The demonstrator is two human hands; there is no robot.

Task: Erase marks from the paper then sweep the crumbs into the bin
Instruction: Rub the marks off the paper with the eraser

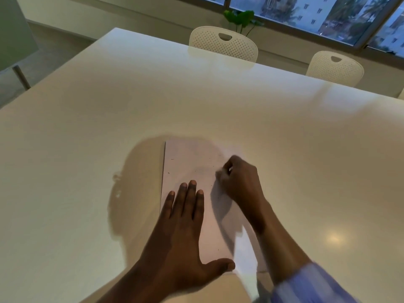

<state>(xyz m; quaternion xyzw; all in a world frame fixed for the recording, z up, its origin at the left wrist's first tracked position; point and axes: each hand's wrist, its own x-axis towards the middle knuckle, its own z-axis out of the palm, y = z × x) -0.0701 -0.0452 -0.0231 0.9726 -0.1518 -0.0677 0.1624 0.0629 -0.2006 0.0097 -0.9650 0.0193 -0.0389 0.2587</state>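
A white sheet of paper [192, 162] lies on the table in front of me, with faint grey smudges and a few small dark crumbs on it. My left hand [185, 226] presses flat on the paper's lower left part, fingers straight and thumb spread. My right hand [242, 180] is curled over the paper's right side and pinches a small white eraser [219, 172] against the sheet; the eraser is blurred and mostly hidden by the fingers. No bin is in view.
The white table [87, 127] stretches wide around the paper. Two white perforated chairs [223, 43] [334, 67] stand at its far edge, with a green plant [240, 19] and windows behind them. My head's shadow falls left of the paper.
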